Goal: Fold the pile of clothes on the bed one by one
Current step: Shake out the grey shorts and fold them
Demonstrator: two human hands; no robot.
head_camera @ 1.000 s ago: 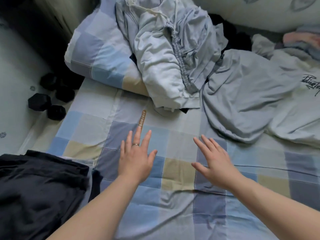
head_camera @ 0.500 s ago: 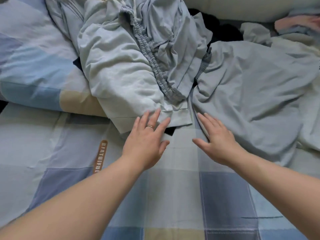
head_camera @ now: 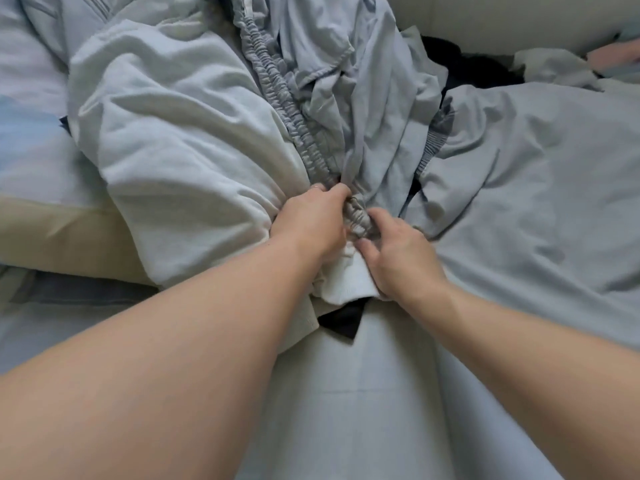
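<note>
A heap of pale blue-grey clothes fills the upper half of the view. On top lies a grey garment with a gathered elastic waistband [head_camera: 277,95] running down the middle. My left hand [head_camera: 311,220] grips the lower end of that waistband, fingers curled into the cloth. My right hand [head_camera: 398,251] sits just to its right, fingers and thumb pinching the same bunched band. A light sweatshirt [head_camera: 173,150] lies under my left hand, its white cuff [head_camera: 346,282] showing between my wrists. A black garment [head_camera: 341,322] pokes out beneath.
A wide grey garment [head_camera: 536,202] spreads to the right of the heap. A checked pillow [head_camera: 31,150] lies at the left. More dark cloth [head_camera: 460,67] and a pink item [head_camera: 613,57] sit at the back right. The bed sheet [head_camera: 346,410] stretches toward me.
Both hands moved forward from the bare sheet into the heap. They went from flat and open to gripping the elastic waistband. The view has closed in on the clothes.
</note>
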